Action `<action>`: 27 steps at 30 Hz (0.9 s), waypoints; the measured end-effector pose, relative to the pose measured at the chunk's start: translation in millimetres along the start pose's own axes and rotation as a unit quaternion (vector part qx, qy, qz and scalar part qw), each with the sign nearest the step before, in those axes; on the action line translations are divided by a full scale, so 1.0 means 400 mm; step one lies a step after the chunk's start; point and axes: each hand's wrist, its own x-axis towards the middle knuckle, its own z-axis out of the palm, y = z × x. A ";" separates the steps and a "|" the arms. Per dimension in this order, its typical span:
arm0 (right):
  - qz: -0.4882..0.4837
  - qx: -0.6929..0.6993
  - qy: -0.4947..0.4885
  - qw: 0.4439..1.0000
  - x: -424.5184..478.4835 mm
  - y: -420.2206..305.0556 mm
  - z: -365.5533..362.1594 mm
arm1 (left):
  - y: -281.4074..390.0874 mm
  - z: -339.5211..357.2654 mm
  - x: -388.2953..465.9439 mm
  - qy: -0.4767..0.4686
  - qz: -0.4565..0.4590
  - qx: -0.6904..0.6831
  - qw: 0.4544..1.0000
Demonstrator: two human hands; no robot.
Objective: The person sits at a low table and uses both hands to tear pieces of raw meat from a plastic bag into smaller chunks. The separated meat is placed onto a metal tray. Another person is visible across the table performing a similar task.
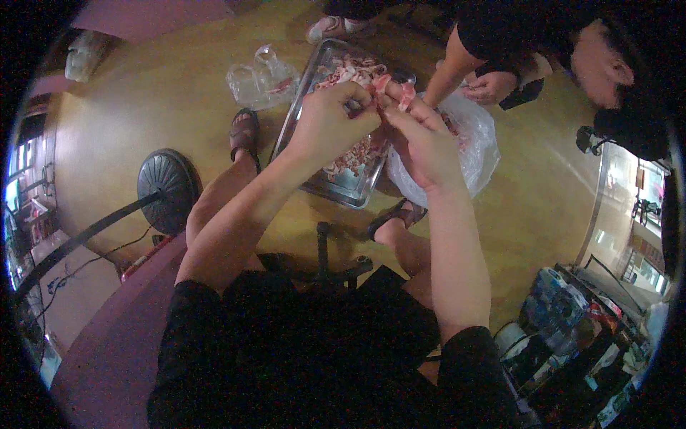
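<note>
My left hand (pixel 335 120) is curled over a metal tray (pixel 351 199), its thumb and forefinger pinched together against the fingertips of my right hand. Soft pink-and-white pieces (pixel 407 96) lie over the fingers of my right hand (pixel 426 137), which grips them near the thumb. What exactly these pieces are is too blurred to tell. The tray holds a heap of similar pink, white and reddish-brown bits (pixel 353 155), partly hidden by my hands. Under and beyond my right wrist rests a translucent plastic bag (pixel 479 155) with more pinkish bits inside.
Another person's hand (pixel 490 88) and forearm reach in beside the bag. Clear plastic packaging (pixel 249 88) lies on the wooden floor left of the tray. A round black stand base (pixel 166 187) with a pole is at left. A cluttered container (pixel 557 311) stands at lower right.
</note>
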 end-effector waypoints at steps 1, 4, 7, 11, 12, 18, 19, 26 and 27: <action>-0.015 -0.015 -0.009 1.000 0.000 0.001 0.005 | -0.012 -0.001 0.004 -0.008 0.011 -0.042 0.999; -0.057 -0.084 -0.007 0.995 0.001 0.005 0.003 | -0.029 -0.010 0.017 -0.055 0.000 -0.171 0.984; -0.088 -0.174 0.044 0.980 0.012 0.014 -0.008 | -0.028 -0.030 0.019 -0.108 -0.061 -0.302 0.945; -0.067 -0.177 0.097 0.977 0.022 0.036 -0.027 | -0.058 -0.045 0.038 -0.135 -0.065 -0.492 0.858; -0.052 -0.166 0.104 0.979 0.026 0.043 -0.035 | -0.054 -0.056 0.040 -0.149 -0.073 -0.538 0.826; 0.012 -0.073 0.078 0.994 0.026 0.034 -0.022 | -0.023 -0.106 0.041 -0.069 -0.040 -0.625 0.776; 0.016 -0.038 0.084 0.996 0.025 0.031 -0.018 | -0.026 -0.113 0.044 -0.059 -0.030 -0.635 0.770; -0.051 0.143 0.128 0.980 0.045 0.066 -0.084 | -0.034 -0.154 0.050 -0.008 0.035 -0.543 0.839; -0.076 0.178 0.126 0.973 0.053 0.068 -0.090 | -0.014 -0.175 0.045 -0.031 0.005 -0.620 0.784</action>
